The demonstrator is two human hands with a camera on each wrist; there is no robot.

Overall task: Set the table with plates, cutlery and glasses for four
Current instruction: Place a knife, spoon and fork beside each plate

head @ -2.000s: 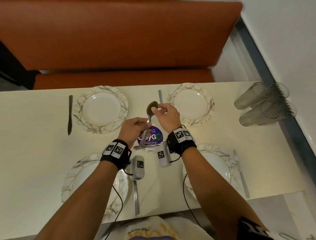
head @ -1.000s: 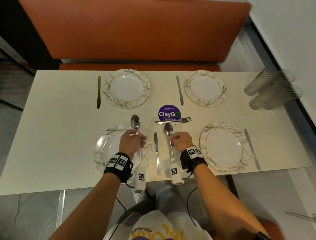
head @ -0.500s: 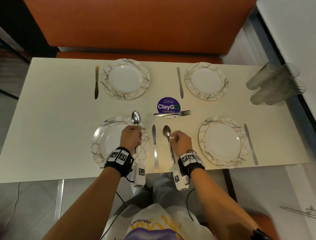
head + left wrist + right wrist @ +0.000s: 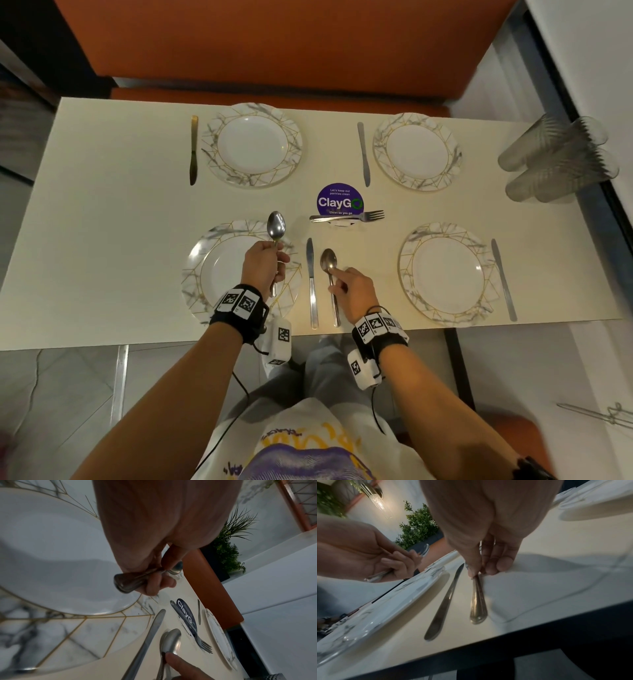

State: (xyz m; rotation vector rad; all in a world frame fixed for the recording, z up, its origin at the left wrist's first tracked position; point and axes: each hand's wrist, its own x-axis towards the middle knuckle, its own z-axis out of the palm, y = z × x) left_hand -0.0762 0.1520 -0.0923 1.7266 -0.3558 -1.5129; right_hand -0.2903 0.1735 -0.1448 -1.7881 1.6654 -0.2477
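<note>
Right hand (image 4: 352, 291) pinches the steel spoon (image 4: 330, 274) flat on the cream counter (image 4: 102, 222); square it with the knife (image 4: 311, 284) alongside, then release. Left hand (image 4: 263, 267) grips a second steel spoon (image 4: 276, 229).

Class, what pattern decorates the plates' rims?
Grey marble veining crossed by thin gold lines on the plates; clearest in the head view.

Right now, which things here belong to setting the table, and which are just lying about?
Part of the job:
four marble-patterned plates
table knives
steel spoon in left hand
steel spoon under right hand
steel forks
stacked clear ribbed glasses

Lying about:
round purple ClayGo sticker
orange bench
green potted plant
</note>
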